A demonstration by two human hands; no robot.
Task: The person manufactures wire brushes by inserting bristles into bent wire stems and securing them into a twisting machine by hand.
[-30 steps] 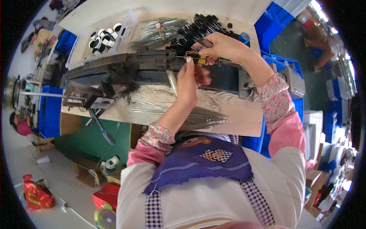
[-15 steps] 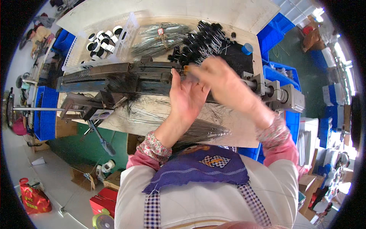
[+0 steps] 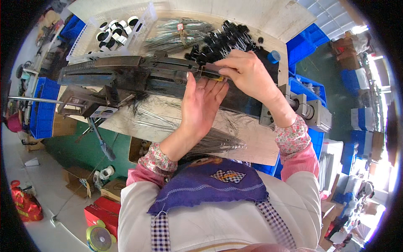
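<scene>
Piece (image 3: 215, 73), dark and yellow, between right fingers (image 3: 231, 62), beside left fingers (image 3: 210, 86)

A pale board (image 3: 268, 14) stands upright along the far edge of the wooden counter (image 3: 262, 147). Green floor (image 3: 69, 149) shows below the near left edge and again past the right edge, with grey floor (image 3: 52, 180) farther left. Bright white light (image 3: 379, 80) glares along the room's far right side.

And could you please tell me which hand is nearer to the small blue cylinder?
Right: the right hand is left of and slightly below the blue cylinder in the head view; the left hand is farther left and lower.
</scene>
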